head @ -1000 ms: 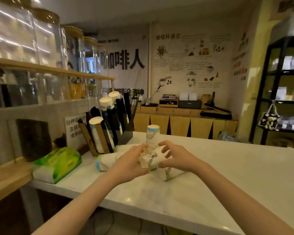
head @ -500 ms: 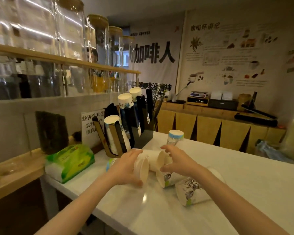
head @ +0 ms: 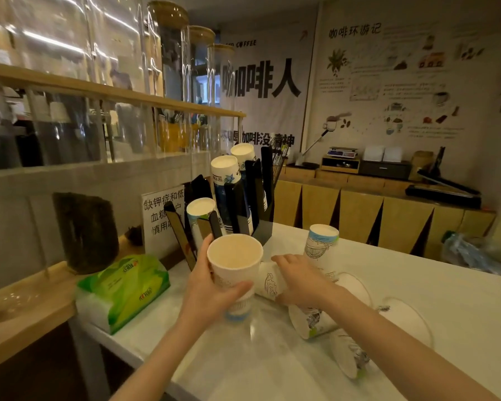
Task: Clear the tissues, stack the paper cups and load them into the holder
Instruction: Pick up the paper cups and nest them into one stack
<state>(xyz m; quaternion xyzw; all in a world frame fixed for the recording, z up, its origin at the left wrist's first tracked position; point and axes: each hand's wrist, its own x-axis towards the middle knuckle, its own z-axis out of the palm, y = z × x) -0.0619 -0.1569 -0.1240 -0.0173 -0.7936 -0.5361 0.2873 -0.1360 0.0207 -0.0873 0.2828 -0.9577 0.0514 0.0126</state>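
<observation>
My left hand (head: 207, 296) grips a stack of white paper cups (head: 234, 267), lifted with its open mouth facing me. My right hand (head: 301, 282) rests on another paper cup (head: 268, 283) lying on its side on the white counter (head: 460, 308). Two more cups (head: 313, 321) (head: 349, 357) lie tipped over under my right forearm. One cup (head: 320, 246) stands upside down farther back. The black slotted cup holder (head: 243, 204) stands just behind my left hand with stacks of cups (head: 224, 172) in its slots.
A green tissue pack (head: 125, 287) lies at the counter's left end. A printed sign (head: 161, 218) leans beside the holder. A wooden ledge (head: 18, 311) and glass jars (head: 174, 73) run along the left. A plastic bag (head: 472, 253) sits at the far right.
My left hand has raised the cup stack and turned its mouth toward me. My right hand let go of it and moved onto a lying cup. The view shifted closer and left.
</observation>
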